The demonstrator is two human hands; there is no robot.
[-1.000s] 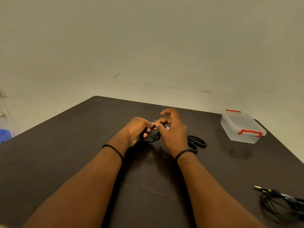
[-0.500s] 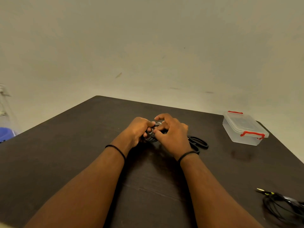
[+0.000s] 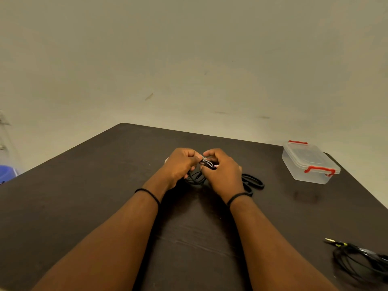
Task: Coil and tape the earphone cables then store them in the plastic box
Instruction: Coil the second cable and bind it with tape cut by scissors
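Both hands are now pinching the coiled black earphone cable point(image 3: 196, 177) from above: the left hand point(image 3: 181, 164) and right hand point(image 3: 223, 174) have their fingertips meeting over its top, where half a second ago the right fingers were spread wider. The clear lidded plastic box with red clips point(image 3: 309, 162) is sitting closed at the dark surface's point(image 3: 84, 185) far right.

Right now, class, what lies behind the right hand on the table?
Black scissors lie behind the right hand; only their looped handles show. The hand covers the blades, so how they lie cannot be seen.
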